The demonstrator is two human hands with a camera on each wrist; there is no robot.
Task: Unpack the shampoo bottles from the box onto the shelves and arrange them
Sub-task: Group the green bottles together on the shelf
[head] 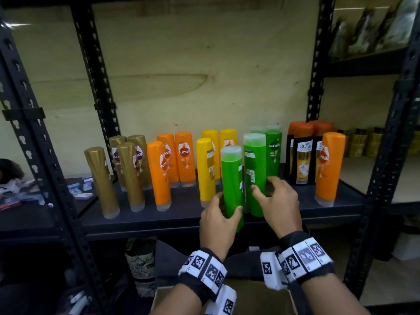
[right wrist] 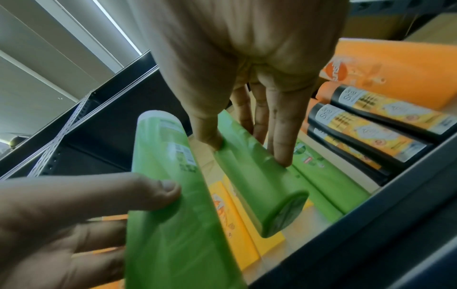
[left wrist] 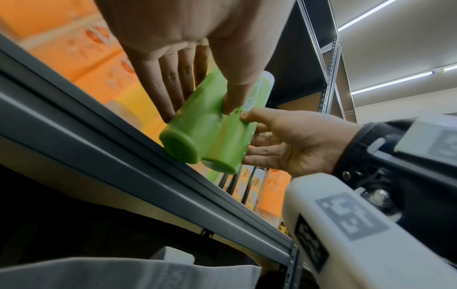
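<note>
The left hand (head: 217,220) grips one green bottle (head: 231,187), thumb across its front and fingers behind, the base just at the front edge of the shelf (head: 181,212). The right hand (head: 276,201) holds a second green bottle (head: 254,173) just beside the first, thumb on the near face and fingers round the far side; the two bottles touch or nearly touch, both upright with pale translucent caps on top and their backs turned this way, showing barcode labels too small to read. Behind the right hand's fingers stands a third green bottle (head: 273,151) whose white lettering reads "sunsilk". To the right of the right hand are black bottles (head: 301,164) with orange caps, labelled with a word beginning "Shay", the rest cut off, and nearer the shelf edge an orange bottle (head: 329,169) showing "unsilk" on a red emblem. To the left of the left hand stand yellow bottles (head: 205,169), then orange bottles (head: 184,159) marked "sunsilk", then gold bottles (head: 130,176) with a dark red emblem bearing part of the same word. All stand cap down except the green ones. Below the wrists, the open box (head: 250,296) shows as brown card. Both wrists carry bands with black-and-white square markers.
</note>
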